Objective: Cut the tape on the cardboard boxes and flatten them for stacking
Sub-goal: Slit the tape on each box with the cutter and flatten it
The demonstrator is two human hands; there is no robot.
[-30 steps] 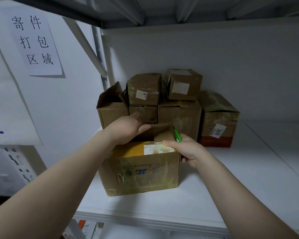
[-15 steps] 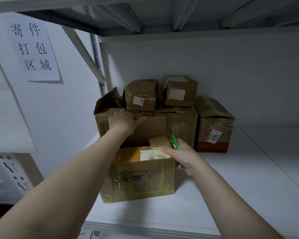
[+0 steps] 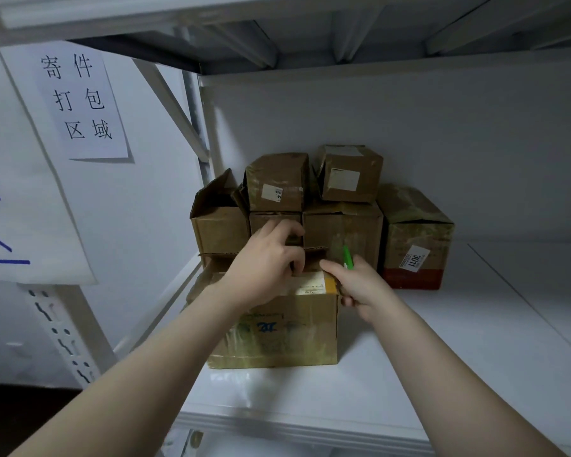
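A brown cardboard box [image 3: 277,328] with blue writing and shiny tape stands at the front of the white shelf [image 3: 426,367]. Its top is open, with flaps turned up at the back. My left hand [image 3: 264,262] reaches over the open top, fingers curled onto the rear flap [image 3: 314,258]. My right hand [image 3: 356,285] sits at the box's top right corner and grips a green cutter [image 3: 347,257], whose tip points up. Its forefinger lies along the box's top edge.
Several more taped cardboard boxes [image 3: 343,225] are stacked behind against the back wall, one at the left [image 3: 218,225] with open flaps, one at the right [image 3: 416,239] with a red base. A paper sign [image 3: 80,100] hangs on the left wall. An upper shelf hangs overhead.
My left hand has come down from the raised rear flap onto the box's top opening. My right hand with the cutter stays at the box's right corner.
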